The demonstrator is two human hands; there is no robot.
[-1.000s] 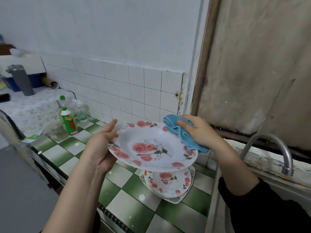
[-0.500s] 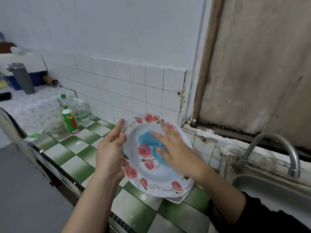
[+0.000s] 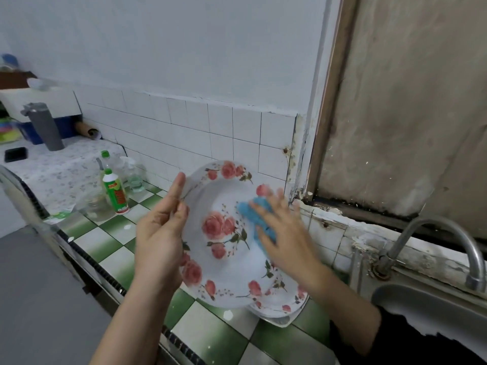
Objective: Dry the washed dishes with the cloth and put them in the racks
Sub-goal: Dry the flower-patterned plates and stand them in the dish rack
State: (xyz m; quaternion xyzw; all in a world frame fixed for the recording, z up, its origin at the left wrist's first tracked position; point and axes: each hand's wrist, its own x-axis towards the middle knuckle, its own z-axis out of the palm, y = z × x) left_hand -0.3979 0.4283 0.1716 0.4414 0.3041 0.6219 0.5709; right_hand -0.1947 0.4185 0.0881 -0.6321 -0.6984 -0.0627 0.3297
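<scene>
**Plate face under the cloth, rack step yet to come**

The left hand (image 3: 158, 233) props a white, rose-patterned round plate (image 3: 224, 233) nearly upright above the green-and-white checked tile surface (image 3: 110, 243); its grip is a loose clasp on the plate's left rim, palm behind the edge, fingers extended. The right hand (image 3: 284, 233) lies flat and spread, pressing a small blue cloth (image 3: 257, 216) against the right side of the plate's face; its grip pins the cloth under the palm and does not close around it.

By my reading, drying is partway through: this plate is being wiped, and at least two more floral plates (image 3: 279, 304) lie stacked on the surface just below it, apparently waiting. No rack is in view, so nothing visibly counts as put away.

The plate's lower rim hangs close over the stack. The tiled wall (image 3: 210, 127) stands near behind, and the steel sink (image 3: 427, 304) and tap (image 3: 448, 241) crowd the right. Bottles (image 3: 116, 191) stand to the left, with bare surface between them and the plate.
</scene>
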